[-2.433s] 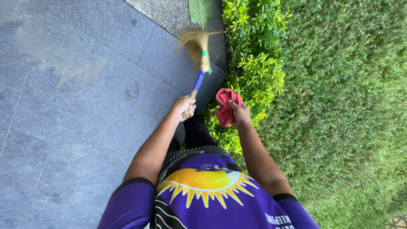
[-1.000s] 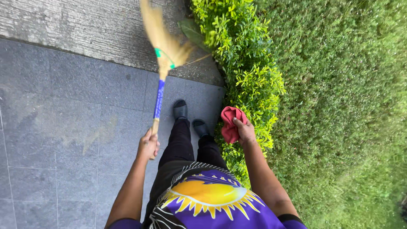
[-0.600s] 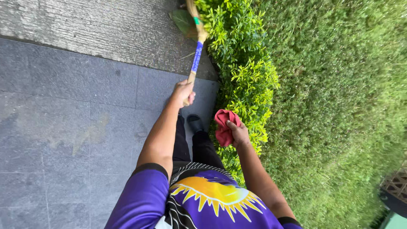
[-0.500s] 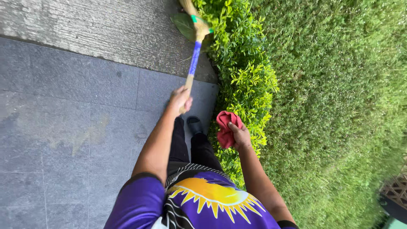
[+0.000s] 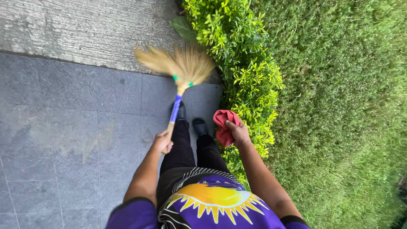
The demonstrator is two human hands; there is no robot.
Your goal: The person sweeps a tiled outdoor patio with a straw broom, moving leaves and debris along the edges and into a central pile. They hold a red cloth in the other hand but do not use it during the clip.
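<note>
Hands first. The left hand (image 5: pixel 162 141) is closed in a fist around the lower end of the broom (image 5: pixel 178 80), fingers wrapped fully about the pale butt of the handle with no gap showing. From that grip the broom's long axis runs up and slightly to the right in the head view, away from the body. The handle turns blue and purple above the hand, passes a green binding, and ends in a fan of straw-coloured bristles, spread wide and blurred. The bristle head points away from the person and lies over the seam where the dark grey paving (image 5: pixel 63 127) meets a lighter concrete strip (image 5: pixel 85 29) beyond it.

The right hand (image 5: pixel 238 132) is also closed, clutching a red cloth (image 5: pixel 224 125). The cloth is bunched in the fingers and hangs out on the inner side of the hand, toward the legs. This hand is held level with the left, well apart from the broom handle.

Between the two hands stand the person's legs in black trousers, with black shoes (image 5: pixel 199 125) just ahead on the paving. The broom handle crosses just beside the left shoe.

Immediately outside the right hand runs a low hedge (image 5: pixel 250 76) of bright yellow-green leaves, near the cloth. Beyond the hedge lies mown grass (image 5: pixel 339 106). A single large green leaf (image 5: pixel 183 27) lies on the concrete past the bristles, against the hedge's far end.
</note>
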